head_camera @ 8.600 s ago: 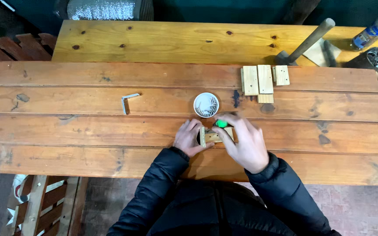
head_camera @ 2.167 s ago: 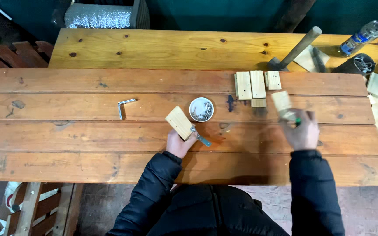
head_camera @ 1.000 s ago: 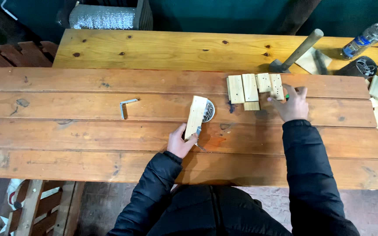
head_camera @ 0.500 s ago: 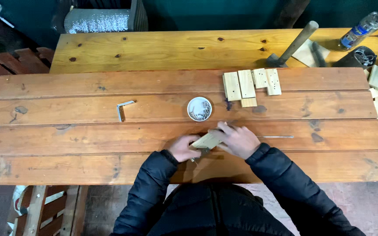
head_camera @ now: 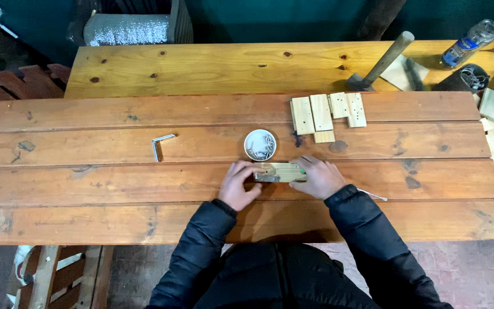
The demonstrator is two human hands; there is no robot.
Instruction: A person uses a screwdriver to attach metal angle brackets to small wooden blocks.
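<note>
A long plank table (head_camera: 87, 223) of reddish wood fills the view, with a paler pine bench top (head_camera: 201, 66) butted against its far edge and a dark green wall behind. The person in the black jacket leans over the near side, both hands low on the boards. Between them lies one small wooden block (head_camera: 278, 171), flat on the table, with a metal bracket on its near-left edge. The left hand (head_camera: 238, 186) curls round the block's left end, fingers closed onto it; the right hand (head_camera: 318, 177) pinches the right end, fingertips pressing something green against the wood — I can't make out what it is. Just beyond the block sits one white bowl of screws (head_camera: 260, 144). Further right, five cut wood pieces (head_camera: 327, 111) lie side by side. One angle bracket (head_camera: 161, 146) rests well to the left, one hammer (head_camera: 381, 60) and one plastic bottle (head_camera: 470, 43) at the far right.
</note>
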